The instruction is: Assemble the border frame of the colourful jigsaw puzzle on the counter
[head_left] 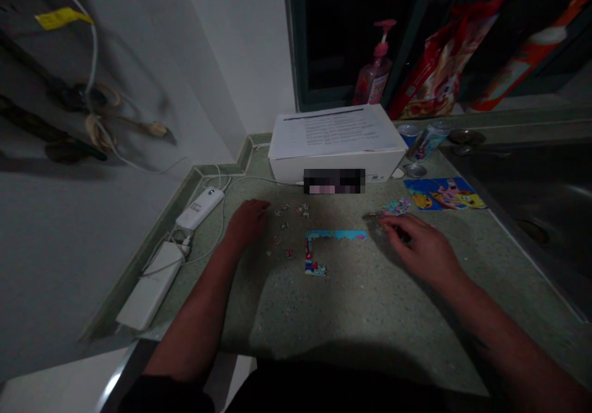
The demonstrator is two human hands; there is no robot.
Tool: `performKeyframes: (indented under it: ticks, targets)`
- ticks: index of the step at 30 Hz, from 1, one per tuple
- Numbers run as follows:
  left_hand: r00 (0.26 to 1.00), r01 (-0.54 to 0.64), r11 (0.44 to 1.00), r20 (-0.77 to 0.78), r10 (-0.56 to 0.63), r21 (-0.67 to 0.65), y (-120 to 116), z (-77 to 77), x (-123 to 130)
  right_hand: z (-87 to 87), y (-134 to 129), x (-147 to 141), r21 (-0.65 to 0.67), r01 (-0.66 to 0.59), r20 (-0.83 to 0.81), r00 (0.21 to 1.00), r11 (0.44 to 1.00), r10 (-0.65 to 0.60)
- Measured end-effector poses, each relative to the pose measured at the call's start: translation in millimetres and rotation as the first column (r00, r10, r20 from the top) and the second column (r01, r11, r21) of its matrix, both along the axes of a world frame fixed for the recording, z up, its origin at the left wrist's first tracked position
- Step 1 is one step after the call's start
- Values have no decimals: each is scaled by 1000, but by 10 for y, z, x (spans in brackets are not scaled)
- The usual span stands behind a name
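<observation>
Left hand (250,220): rests on the pale green speckled bench (361,320), its fingers (261,204) lying close together and pointing right; whether they grip anything I cannot tell.
Right hand (419,243): reaches leftward, thumb and forefinger tips nearly meeting by the pile; I cannot tell whether a piece is between them.
Joined puzzle section (335,235): a flat three-sided bracket, light blue along the top, red down the left; it lies between the two hands' fingers, nearer the wearer.
Scattered loose pieces (303,210): small, multicoloured, just right of the left fingers, some nearer the wearer.
Multicoloured piece pile (396,206): just beyond the right fingertips.
Blue rectangular picture card (446,193): beyond and right of the right fingers, printed with yellow and pink cartoon figures.
White oblong box (340,161): beyond both sets of fingers, a printed paper sheet (337,130) on top.
White rounded device (201,208): left of the left fingers, amid pale cables (222,216).
</observation>
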State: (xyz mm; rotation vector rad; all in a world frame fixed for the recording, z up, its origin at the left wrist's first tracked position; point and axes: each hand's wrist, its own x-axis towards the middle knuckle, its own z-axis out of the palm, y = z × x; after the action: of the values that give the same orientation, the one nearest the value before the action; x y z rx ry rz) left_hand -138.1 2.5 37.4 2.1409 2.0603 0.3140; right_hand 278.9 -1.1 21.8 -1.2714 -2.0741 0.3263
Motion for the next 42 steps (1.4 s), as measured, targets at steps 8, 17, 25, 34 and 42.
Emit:
performKeyframes:
  ticks: [8,17,25,34,42]
  targets:
    - [994,86,952,96,-60,-294,-81,155,-125,-29,11,9,-9,-4,-13,1000,1000,4]
    - [955,259,886,239,-176,-384,-150,182,-26,7,1,-6,-17,-10,-18,1000,1000,9]
    - [963,247,890,196,-184,-383,-165,187,4,30,-6,-9,-30,-3,-8,1000,1000,3]
    - [971,214,905,180,-156,-368,-187,244,48,45,-13,-3,-16,1,6,1000,1000,-1]
    - [937,301,835,304,-170,-460,-303,315,-111,0,0,9,-23,1,14,1000,1000,-1]
